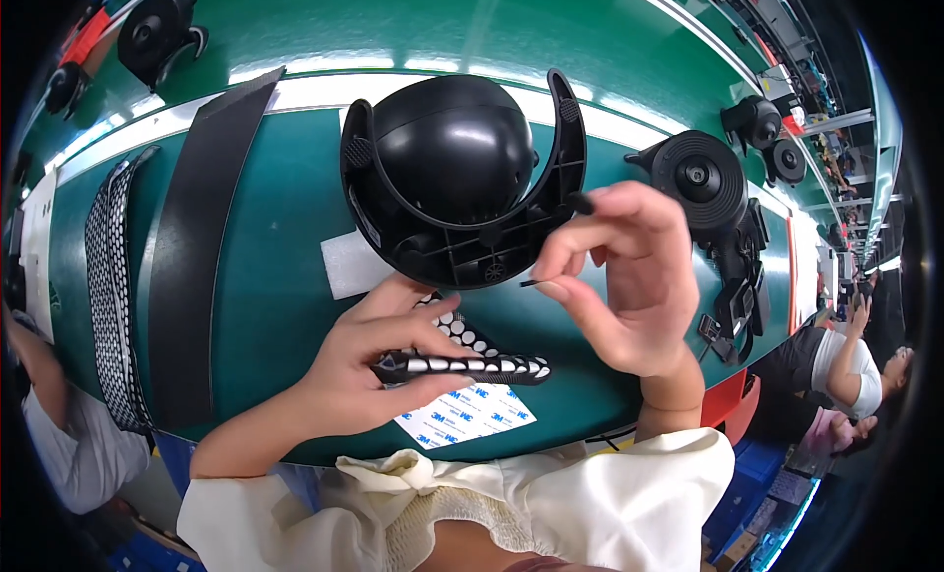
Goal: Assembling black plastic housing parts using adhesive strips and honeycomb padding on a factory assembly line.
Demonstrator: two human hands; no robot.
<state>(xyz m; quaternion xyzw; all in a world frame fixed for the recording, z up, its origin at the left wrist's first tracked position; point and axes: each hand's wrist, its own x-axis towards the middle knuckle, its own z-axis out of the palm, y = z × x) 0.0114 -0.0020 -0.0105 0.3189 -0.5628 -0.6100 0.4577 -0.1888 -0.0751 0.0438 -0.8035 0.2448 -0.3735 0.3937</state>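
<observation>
In front of me lies a black ball-shaped housing (452, 144) inside a black curved bracket (433, 252) with ribs and two upright arms. My left hand (369, 351) is closed around a bent strip of pads (472, 365), black with rows of white dots. Close to the bracket's right side, my right hand (639, 267) is raised, with a small thin black piece (531, 283) at its thumb tip. A dark round pad (581, 203) shows at another fingertip, seemingly against the bracket's edge. A white sheet with blue print (467, 415) lies under the strip.
White foam (354, 264) sits left of the bracket. Farther left are a long black strip (202, 247) and another dotted strip (118, 287). At the right are a round black base (695, 179) and several black parts (733, 311). A co-worker's arm (39, 365) shows at far left.
</observation>
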